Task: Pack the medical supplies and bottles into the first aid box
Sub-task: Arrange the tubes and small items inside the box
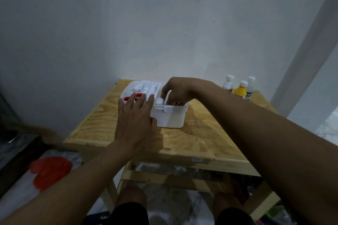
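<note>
The left hand is lying flat, fingers straight and spread, across the tray. The tray is sitting on the box and seems to be jutting out past its left side. That is looking like the weakest spot. If the palm is leaning too hard on the overhang, or lifting off suddenly, the tray may be tipping the red caps and tubes onto the table.

The right hand is reaching down into the box's open right part with fingers curled. The tips are hiding behind the wall of the box, so I cannot tell whether it is holding anything. Pulling out fast could be catching the rim and dragging the light box along.

Farther off, three bottles are waiting unpacked at the table's far right corner. They are standing close to the edge, just behind the right forearm, so a careless swing of that arm could be knocking them over or off.

The table is bare pale plywood, and the box is standing toward its far side. Nearest, the person's knees are showing under the front edge, and a red shape is lying on a pale cover at the low left. A plain whitish wall is rising right behind the table, with a pale upright slanting at the right.
</note>
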Available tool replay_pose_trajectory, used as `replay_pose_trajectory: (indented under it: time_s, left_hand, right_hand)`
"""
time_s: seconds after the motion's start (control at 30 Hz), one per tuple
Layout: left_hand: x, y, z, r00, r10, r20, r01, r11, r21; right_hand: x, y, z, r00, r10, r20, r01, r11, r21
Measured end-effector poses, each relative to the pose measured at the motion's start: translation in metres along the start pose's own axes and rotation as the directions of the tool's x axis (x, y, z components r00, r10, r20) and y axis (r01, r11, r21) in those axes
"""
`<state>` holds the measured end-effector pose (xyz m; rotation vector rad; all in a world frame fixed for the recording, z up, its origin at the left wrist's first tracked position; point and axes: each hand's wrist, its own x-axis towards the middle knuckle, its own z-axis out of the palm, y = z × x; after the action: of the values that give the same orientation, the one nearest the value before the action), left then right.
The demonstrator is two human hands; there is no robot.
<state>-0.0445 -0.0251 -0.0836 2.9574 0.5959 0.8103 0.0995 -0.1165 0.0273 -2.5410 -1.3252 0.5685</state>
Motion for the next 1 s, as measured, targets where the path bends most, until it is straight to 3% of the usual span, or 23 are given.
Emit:
replay_pose_trajectory:
  time_s: [0.27,0.5,0.7,1.0]
  left_hand:
    - [-0.0003,-0.0017,0.0004,1.000,0.012,-0.016,-0.011,1.000,0.011]
    - [-0.0004,-0.0015,0.0008,1.000,0.012,-0.024,-0.012,1.000,0.009]
    - [-0.0013,-0.0016,-0.0001,0.999,0.017,-0.035,-0.016,1.000,0.026]
    - [0.0000,-0.0021,-0.0003,0.999,0.020,-0.030,-0.019,0.998,0.055]
  right_hand:
    - [0.0047,-0.0030,-0.0021,0.996,0.013,0.090,-0.019,0.997,0.074]
    - [0.0073,-0.0058,0.0028,0.989,0.111,0.095,-0.130,0.965,0.228]
    - [0.0073,-0.0032,-0.0036,0.994,0.094,0.049,-0.102,0.977,0.187]
    - [0.0057,-0.0052,-0.0045,0.988,0.120,0.092,-0.133,0.979,0.151]
